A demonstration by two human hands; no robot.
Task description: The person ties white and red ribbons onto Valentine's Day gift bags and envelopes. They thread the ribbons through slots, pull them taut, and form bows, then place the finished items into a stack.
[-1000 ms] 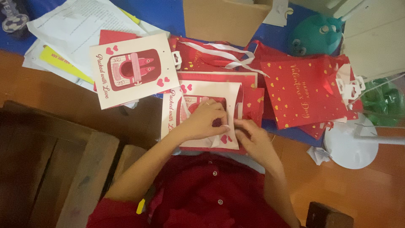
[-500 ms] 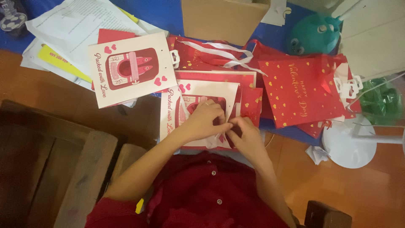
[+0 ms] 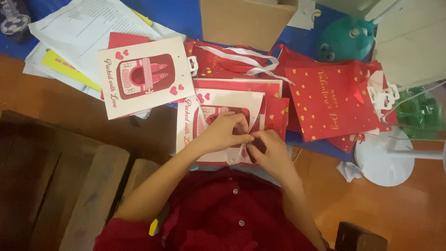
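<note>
We hold our left hand (image 3: 223,132) and right hand (image 3: 269,148) close together over a cream paper gift bag (image 3: 204,116), flat and rectangular, printed in dark red with small hearts. Our fingertips meet at a thin white ribbon handle (image 3: 245,148) near the bag's right edge; both hands seem pinched on it, though the fingers hide the exact grip. The bag lies directly in front of us, on top of a stack of glossy red bags (image 3: 278,109) whose corners stick out beyond it.

To the left lies a second cream bag (image 3: 146,76), tilted, resting on loose white sheets of paper (image 3: 88,28) and a yellow slip (image 3: 69,69). To the right a red bag with gold hearts (image 3: 332,102) lies flat, with white plastic tags at its right edge. White satin ribbon (image 3: 241,58) loops across the red bags above our hands. A plain brown cardboard box (image 3: 246,21) stands at the top, on a blue cloth (image 3: 186,14). A round white fan base (image 3: 383,160) sits on the floor at right.
</note>
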